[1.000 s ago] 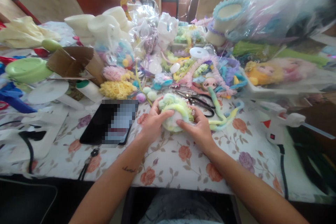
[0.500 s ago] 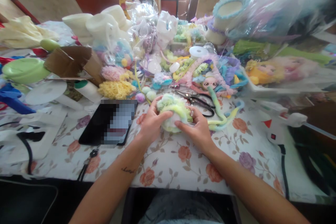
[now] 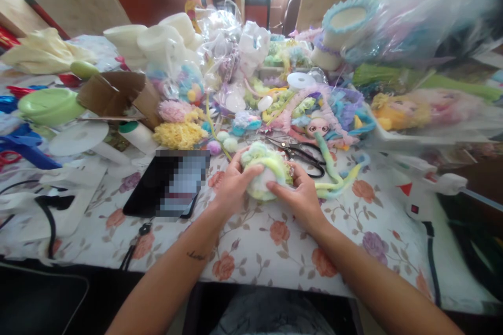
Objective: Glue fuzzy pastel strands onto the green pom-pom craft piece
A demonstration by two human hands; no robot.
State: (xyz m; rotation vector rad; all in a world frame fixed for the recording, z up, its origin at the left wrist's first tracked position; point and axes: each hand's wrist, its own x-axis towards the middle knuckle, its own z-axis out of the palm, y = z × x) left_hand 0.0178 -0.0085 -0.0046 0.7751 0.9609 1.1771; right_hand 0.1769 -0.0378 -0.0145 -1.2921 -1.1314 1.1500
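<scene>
Between my two hands is a fluffy, rounded green-and-yellow craft piece [image 3: 264, 168] with a pale, smooth round patch facing me. My left hand [image 3: 231, 184] grips its left side, thumb lying across the front edge. On the right side my right hand [image 3: 304, 198] holds it, thumb pressed on the pale patch and the other fingers partly hidden behind. Black-handled scissors [image 3: 306, 153] lie just beyond my right hand. Fuzzy yellow, green and blue strips [image 3: 338, 182] trail over the cloth to its right. A doll head [image 3: 317, 127] lies behind the scissors.
A phone or tablet [image 3: 145, 183] lies left of my hands on the floral tablecloth [image 3: 263, 251]. Pompoms [image 3: 230, 144], a yellow curly bundle [image 3: 178, 135] and a cardboard box [image 3: 118, 95] crowd behind. At right are a white glue gun [image 3: 440, 182] and a tray [image 3: 404, 136] with wrapped dolls.
The view has shifted slightly, so the scene sits a little farther right. Both hands keep their hold on the craft piece, with hardly any visible change in grip.
</scene>
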